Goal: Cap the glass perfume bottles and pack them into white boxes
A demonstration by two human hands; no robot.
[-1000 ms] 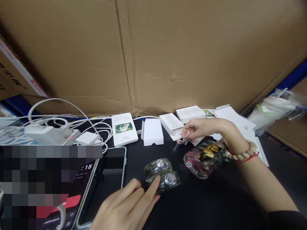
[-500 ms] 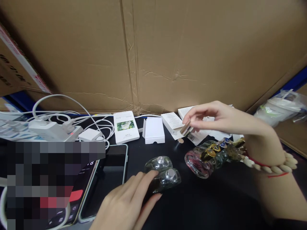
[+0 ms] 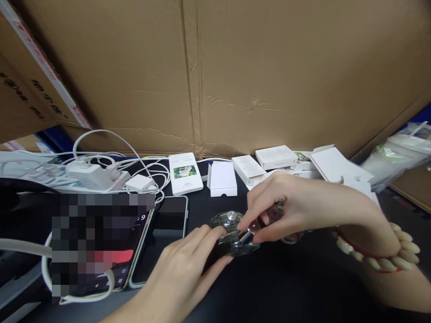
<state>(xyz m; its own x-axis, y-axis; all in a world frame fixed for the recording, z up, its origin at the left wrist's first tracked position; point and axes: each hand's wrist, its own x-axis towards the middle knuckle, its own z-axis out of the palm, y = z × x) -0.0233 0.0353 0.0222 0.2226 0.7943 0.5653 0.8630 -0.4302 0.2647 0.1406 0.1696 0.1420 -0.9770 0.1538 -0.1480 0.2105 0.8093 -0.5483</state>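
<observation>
My left hand [image 3: 190, 260] is closed around a clear glass perfume bottle [image 3: 232, 246], which stands on the black table. A second clear bottle [image 3: 222, 219] with a bare silver spray top stands just behind it, near my fingertips. Between thumb and fingers, my right hand [image 3: 283, 208] pinches a shiny metallic cap [image 3: 248, 236] over the top of the held bottle. The cap hides the spray top, so I cannot tell how far it sits on. More glass [image 3: 290, 237] lies partly hidden behind my right hand.
Two phones [image 3: 161, 237] lie at the left, with a white cable over one. Behind them are a power strip [image 3: 90, 177] and tangled cables. Small white boxes [image 3: 186, 175] line the back against a cardboard wall [image 3: 252, 67]. A bagged cup [image 3: 400, 148] is at the right.
My right hand has come down and left from above the small boxes, bringing the metallic cap onto the bottle's top. My left hand stays on the bottle. The view has shifted slightly.
</observation>
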